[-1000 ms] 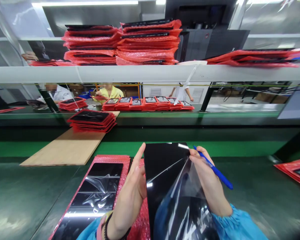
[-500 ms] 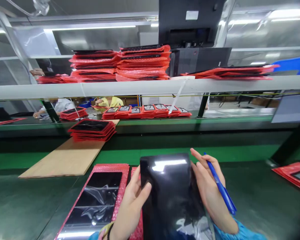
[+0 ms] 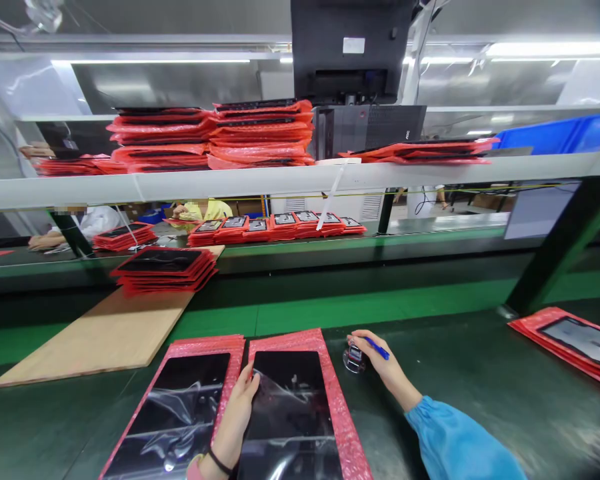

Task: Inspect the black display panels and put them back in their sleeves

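Note:
A glossy black screen panel (image 3: 293,400) in wrinkled clear film lies on a red bubble-wrap sheet (image 3: 333,373) in front of me. My left hand (image 3: 236,405) grips its left edge, thumb near the top corner. To the right, my right hand (image 3: 375,357) has a blue pen (image 3: 377,348) between its fingers. Those fingertips also touch a small round-based device (image 3: 354,357), which looks like a tally counter, on the dark green bench. A second film-covered black panel (image 3: 180,407) rests on red bubble wrap just left of my left hand.
Red-wrapped panels are stacked on a wooden board (image 3: 95,333) at the left. More red packs (image 3: 575,347) lie at the far right beside a dark green post (image 3: 555,247). A shelf (image 3: 230,179) with red stacks crosses above. Co-workers sit beyond the bench.
The black panel, earlier raised between both hands, now lies on the red bubble wrap. My right hand has left it and moved to the small device, still with the pen. The view has shifted right.

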